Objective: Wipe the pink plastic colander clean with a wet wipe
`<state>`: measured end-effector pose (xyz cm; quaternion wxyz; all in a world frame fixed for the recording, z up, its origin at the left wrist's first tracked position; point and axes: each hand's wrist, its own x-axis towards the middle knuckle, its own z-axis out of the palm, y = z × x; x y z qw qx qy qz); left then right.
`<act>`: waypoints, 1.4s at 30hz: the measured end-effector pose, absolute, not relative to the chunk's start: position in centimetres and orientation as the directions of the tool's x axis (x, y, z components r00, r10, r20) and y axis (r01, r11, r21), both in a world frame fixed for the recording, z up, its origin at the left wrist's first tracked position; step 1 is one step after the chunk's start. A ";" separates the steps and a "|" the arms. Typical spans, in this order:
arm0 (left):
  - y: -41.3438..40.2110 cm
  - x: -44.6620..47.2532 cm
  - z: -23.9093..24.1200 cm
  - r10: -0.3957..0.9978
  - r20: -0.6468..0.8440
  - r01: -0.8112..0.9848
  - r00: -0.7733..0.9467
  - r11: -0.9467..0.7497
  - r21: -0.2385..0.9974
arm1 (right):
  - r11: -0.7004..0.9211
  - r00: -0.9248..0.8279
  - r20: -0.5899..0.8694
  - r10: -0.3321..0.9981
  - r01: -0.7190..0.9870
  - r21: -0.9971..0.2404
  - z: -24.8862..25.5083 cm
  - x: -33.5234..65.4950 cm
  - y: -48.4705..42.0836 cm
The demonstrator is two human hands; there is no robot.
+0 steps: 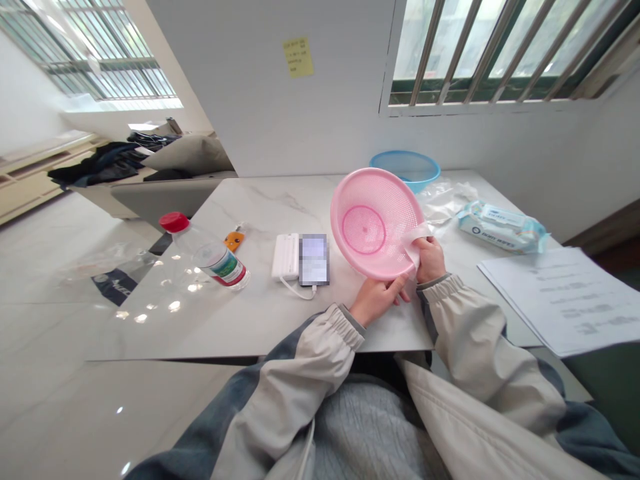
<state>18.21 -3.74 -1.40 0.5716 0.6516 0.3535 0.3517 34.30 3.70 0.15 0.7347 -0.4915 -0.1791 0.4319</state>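
A pink plastic colander (pixel 373 223) is tilted up on its edge above the white marble table (pixel 260 313), its inside facing me. My left hand (pixel 376 298) grips its lower rim from below, fingers closed round the edge. My right hand (pixel 430 259) is closed on a white wet wipe (pixel 416 241) and presses it against the colander's right inner wall and rim.
A blue colander (pixel 406 167) stands behind the pink one. A pack of wet wipes (pixel 500 227) and clear plastic wrap (pixel 443 200) lie to the right, with printed papers (pixel 560 297) nearer. Left are a phone (pixel 314 260) cabled to a white power bank (pixel 285 257) and a red-capped bottle (pixel 210 252) lying down.
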 end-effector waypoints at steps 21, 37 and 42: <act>-3.8 17.3 1.0 0.974 0.086 -0.144 0.210 -0.056 0.988 | 0.186 0.685 -0.160 0.710 -0.402 -0.897 1.6 36.0 3.7; -3.8 17.2 0.4 0.880 0.029 -0.057 0.474 -0.002 0.998 | 0.245 0.657 -0.082 0.749 -0.389 -0.888 0.3 37.2 4.1; -4.0 17.3 0.1 0.866 0.041 -0.075 0.499 -0.004 0.997 | 0.211 0.662 -0.092 0.744 -0.363 -0.908 0.4 37.1 3.9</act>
